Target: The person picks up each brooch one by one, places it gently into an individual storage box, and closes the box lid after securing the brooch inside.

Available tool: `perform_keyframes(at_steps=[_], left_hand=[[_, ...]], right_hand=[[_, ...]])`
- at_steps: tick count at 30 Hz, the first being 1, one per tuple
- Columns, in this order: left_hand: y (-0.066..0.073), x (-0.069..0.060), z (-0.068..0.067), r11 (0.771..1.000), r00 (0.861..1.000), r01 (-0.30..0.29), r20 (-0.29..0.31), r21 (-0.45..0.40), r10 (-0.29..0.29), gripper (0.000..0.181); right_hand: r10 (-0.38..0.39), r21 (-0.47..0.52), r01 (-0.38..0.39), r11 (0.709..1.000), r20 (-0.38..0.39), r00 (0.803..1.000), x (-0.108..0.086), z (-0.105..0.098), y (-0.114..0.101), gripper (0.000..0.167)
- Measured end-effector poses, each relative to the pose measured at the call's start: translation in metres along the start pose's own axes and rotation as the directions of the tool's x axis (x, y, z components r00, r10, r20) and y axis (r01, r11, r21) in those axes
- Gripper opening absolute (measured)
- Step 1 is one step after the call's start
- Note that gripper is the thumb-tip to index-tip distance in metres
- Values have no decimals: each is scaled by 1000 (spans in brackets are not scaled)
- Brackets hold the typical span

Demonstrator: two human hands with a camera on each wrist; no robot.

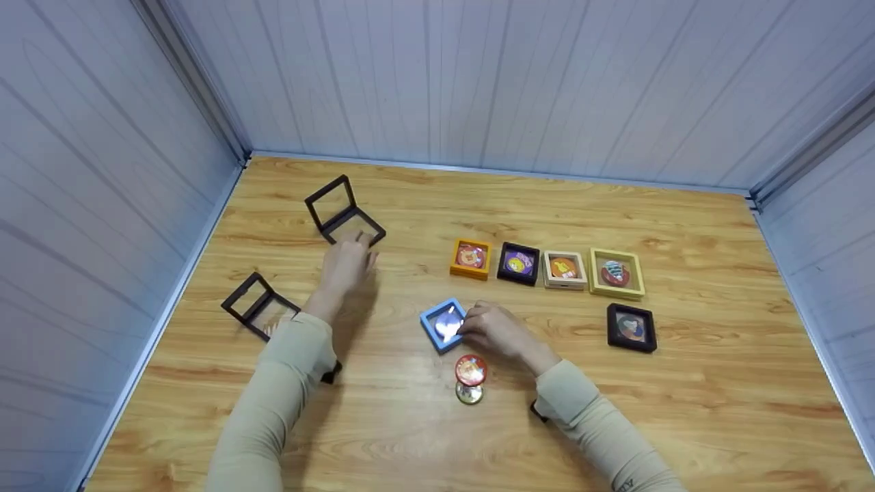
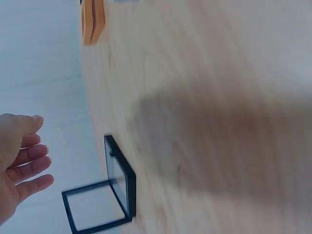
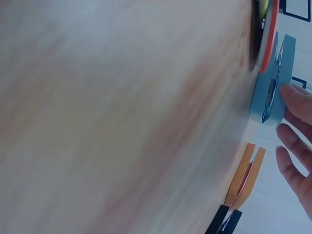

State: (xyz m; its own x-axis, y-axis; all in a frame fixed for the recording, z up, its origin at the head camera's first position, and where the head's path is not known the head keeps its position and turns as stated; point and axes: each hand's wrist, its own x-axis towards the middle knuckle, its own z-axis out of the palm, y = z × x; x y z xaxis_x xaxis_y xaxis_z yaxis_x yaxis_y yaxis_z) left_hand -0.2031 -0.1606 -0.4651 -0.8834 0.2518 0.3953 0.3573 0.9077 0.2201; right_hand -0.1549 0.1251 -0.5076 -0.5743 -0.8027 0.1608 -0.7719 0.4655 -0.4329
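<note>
A light-blue square display frame (image 1: 431, 335) with a round badge (image 1: 447, 321) inside lies mid-table. My right hand (image 1: 499, 331) pinches its right corner. In the right wrist view, the thumb lies on the blue frame (image 3: 265, 92), whose two halves show a narrow gap. My left hand (image 1: 345, 266) is just in front of an unfolded black display frame (image 1: 331, 222). The left wrist view shows the loosely bent fingers apart from the black frame (image 2: 129, 187), holding nothing. Before the blue frame, a red round badge (image 1: 471, 370) partly overlaps another round badge (image 1: 469, 395).
A second unfolded black frame (image 1: 239, 311) lies at the left, partly behind the left sleeve. Orange (image 1: 470, 273), black (image 1: 519, 279), cream (image 1: 565, 283) and yellow (image 1: 616, 292) frames with badges stand in a row, with another black frame (image 1: 631, 344) nearer. Walls enclose the table.
</note>
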Motion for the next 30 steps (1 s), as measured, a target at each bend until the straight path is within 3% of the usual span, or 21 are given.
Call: perform_keyframes(at_steps=[11,16,19,24,27,30], left_hand=[[-39,28,-8,984,992,116,36,132,-121,32],[-53,37,-11,970,976,199,59,143,-209,41],[-61,41,-13,955,953,277,99,108,-288,48],[-72,44,-16,913,896,406,182,32,-405,58],[-76,44,-16,886,867,463,217,-21,-448,60],[-78,45,-15,863,849,500,241,-75,-471,62]], right_hand=[[55,18,-54,998,-26,998,-7,0,2,10],[57,6,-57,998,-63,996,-12,-2,4,9],[78,8,-78,997,-64,995,-16,-5,4,9],[101,7,-100,995,-58,993,-23,-10,5,9],[110,3,-110,994,-59,992,-29,-13,6,9],[117,-7,-117,993,-60,991,-37,-15,9,9]])
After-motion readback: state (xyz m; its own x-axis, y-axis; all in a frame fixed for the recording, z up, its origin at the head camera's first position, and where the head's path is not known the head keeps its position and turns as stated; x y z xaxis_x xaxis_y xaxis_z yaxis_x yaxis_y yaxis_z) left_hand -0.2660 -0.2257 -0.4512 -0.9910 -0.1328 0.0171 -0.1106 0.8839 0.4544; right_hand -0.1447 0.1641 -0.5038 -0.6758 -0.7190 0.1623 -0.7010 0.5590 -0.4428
